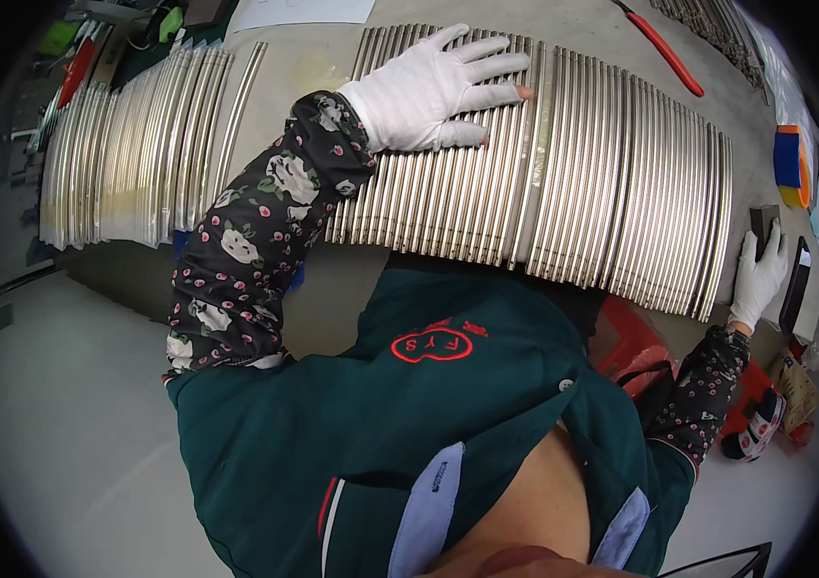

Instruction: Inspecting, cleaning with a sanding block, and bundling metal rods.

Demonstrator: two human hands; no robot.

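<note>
My left hand (433, 91), in a white glove with some fingertips bare, lies flat with fingers spread on a row of slim silvery metal rods (429, 197). The rods lie side by side across the bench, and a second row of the same rods (636, 183) continues to the right. At the far right, my right hand (761, 277), also gloved in white, has its thumb and fingers around the near end of a small dark block (765, 220). Part of the block is hidden by the fingers.
More rods in clear plastic sleeves (140, 149) lie at the left, with one bare rod (241, 111) beside them. Red-handled pliers (664, 53) rest at the back right. A blue and orange block (790, 166) and a black strip-shaped object (795, 287) are near my right hand.
</note>
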